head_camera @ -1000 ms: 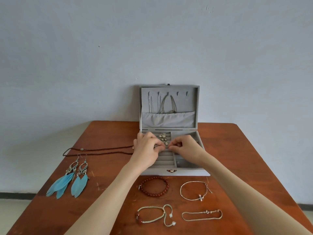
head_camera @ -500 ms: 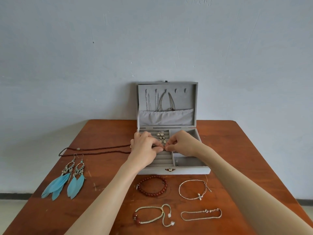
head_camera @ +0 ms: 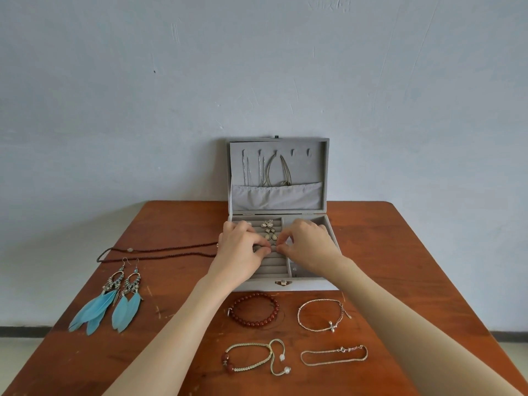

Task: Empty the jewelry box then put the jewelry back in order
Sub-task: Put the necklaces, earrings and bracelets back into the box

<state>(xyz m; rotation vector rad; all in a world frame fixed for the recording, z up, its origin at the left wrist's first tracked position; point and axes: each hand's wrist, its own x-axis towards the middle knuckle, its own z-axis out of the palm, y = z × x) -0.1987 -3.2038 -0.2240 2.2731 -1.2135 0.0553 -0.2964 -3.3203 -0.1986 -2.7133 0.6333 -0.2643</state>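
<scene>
Reaching over the open jewelry box (head_camera: pixel 285 284) from the near side, both forearms converge above its ring-roll section. Left hand (head_camera: pixel 243 250) and right hand (head_camera: pixel 307 247) have fingers curled, tips nearly meeting; each appears to pinch a small item at approx. mid-roll, item too small to identify. Metal earrings (head_camera: pixel 270 231) sit in the rolls just beyond the fingertips. Right compartment mostly hidden by right hand. Box stands at far centre of bench (head_camera: pixel 414 252). Chains (head_camera: pixel 274 170) hang in lid. Feather earrings (head_camera: pixel 114 301) lie left; red bead bracelet (head_camera: pixel 254 309) near, in front of box.
</scene>
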